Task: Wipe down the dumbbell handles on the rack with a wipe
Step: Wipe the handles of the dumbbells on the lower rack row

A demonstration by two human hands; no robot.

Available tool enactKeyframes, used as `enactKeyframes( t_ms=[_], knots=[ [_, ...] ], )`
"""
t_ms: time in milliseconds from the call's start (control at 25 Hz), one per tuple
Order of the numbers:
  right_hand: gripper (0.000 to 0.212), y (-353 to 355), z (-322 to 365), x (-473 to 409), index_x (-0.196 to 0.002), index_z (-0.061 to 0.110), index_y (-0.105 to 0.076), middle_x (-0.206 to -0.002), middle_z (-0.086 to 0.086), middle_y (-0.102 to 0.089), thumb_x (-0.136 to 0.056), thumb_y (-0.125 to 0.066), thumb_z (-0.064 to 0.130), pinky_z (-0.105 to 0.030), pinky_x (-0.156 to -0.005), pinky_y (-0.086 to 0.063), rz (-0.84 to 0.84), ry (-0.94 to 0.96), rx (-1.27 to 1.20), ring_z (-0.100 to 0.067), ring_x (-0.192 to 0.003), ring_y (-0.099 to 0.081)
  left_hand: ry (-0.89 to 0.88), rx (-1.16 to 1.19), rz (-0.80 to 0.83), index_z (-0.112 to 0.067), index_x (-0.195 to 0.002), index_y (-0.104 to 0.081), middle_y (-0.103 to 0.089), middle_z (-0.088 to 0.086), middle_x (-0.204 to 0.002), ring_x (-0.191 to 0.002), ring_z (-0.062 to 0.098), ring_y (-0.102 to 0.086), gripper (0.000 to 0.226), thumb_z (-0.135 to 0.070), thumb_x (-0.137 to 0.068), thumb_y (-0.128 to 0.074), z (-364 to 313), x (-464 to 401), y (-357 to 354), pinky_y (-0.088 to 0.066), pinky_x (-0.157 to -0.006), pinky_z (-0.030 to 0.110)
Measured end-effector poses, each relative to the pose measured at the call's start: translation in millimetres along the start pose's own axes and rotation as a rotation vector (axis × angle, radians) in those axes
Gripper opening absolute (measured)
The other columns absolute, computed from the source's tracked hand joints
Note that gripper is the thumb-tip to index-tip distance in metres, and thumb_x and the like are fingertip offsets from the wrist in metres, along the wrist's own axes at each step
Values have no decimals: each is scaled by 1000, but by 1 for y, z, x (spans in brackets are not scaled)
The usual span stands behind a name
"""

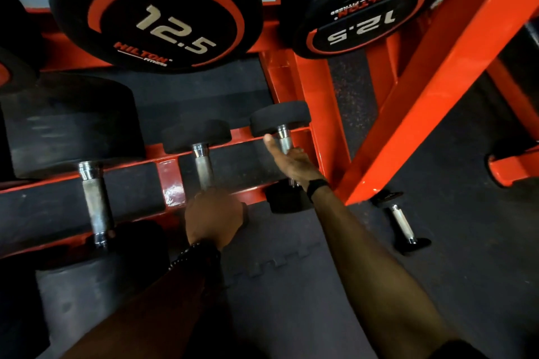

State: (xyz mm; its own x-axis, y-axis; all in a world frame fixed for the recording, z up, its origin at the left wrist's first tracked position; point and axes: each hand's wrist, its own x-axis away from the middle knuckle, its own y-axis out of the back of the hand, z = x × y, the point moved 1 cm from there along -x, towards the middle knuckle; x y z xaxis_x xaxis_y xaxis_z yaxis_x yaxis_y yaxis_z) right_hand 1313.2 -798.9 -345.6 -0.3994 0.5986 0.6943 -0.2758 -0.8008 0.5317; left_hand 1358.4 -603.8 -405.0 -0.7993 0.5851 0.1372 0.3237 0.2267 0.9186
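Note:
Three dumbbells lie on the lower shelf of an orange rack [172, 181]. My left hand [214, 220] is curled over the near end of the middle dumbbell, whose steel handle [203, 167] runs up to its far head. My right hand [293, 163] wraps around the handle [283, 138] of the small rightmost dumbbell, thumb stretched up along its left side. The near head [287, 201] of that dumbbell shows below my wrist. No wipe shows in either hand; the palms are hidden.
A larger dumbbell with a worn handle [96, 207] lies to the left. Two 12.5 dumbbells [163, 20] [361, 11] sit on the shelf above. An orange diagonal strut [437, 81] stands close on the right. A small dumbbell [402, 224] lies on the black floor mat.

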Motion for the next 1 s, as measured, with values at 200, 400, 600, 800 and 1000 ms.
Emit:
enactKeyframes(
  t_ms=[200, 400, 600, 800, 1000],
  knots=[
    [92, 0, -4, 2, -133, 1, -52, -134, -16, -54, -85, -39, 79, -35, -100, -41, 9, 8, 78, -32, -122, -53, -3, 3, -5, -11, -65, -62, -65, 9, -73, -70, 34, -64, 27, -33, -80, -61, -1, -1, 3, -52, -62, 38],
    [103, -5, 2, -3, -132, 0, -53, -127, -15, -58, -79, -33, 87, -35, -83, -47, -52, 16, 82, -30, -111, -59, -6, 27, -16, -13, -64, -61, -64, 8, -70, -65, 33, -63, 33, -38, -79, -48, -2, 1, 5, -51, -59, 36],
    [90, 15, -9, -20, -79, 24, -54, -84, -9, -55, -54, -23, 105, -29, -56, -42, 80, -33, -26, -15, -60, -50, -17, 30, -12, -11, -66, -62, -65, 8, -71, -66, 33, -62, 37, -40, -80, -42, 0, -1, 3, -53, -62, 38],
    [105, 18, -23, -33, -131, 22, -59, -124, -6, -66, -58, -45, 96, -41, -97, -50, 187, -80, -195, -26, -112, -63, -31, 9, -44, -10, -65, -63, -66, 8, -72, -66, 33, -62, 33, -36, -79, -49, -1, 1, 2, -51, -63, 38],
    [101, 0, -12, -30, -137, 5, -46, -127, -3, -51, -74, -50, 84, -29, -90, -38, 79, -6, 76, -24, -116, -52, -25, -12, -68, -10, -62, -60, -64, 8, -71, -64, 34, -60, 29, -33, -78, -53, 2, -1, -3, -48, -59, 37]
  ],
)
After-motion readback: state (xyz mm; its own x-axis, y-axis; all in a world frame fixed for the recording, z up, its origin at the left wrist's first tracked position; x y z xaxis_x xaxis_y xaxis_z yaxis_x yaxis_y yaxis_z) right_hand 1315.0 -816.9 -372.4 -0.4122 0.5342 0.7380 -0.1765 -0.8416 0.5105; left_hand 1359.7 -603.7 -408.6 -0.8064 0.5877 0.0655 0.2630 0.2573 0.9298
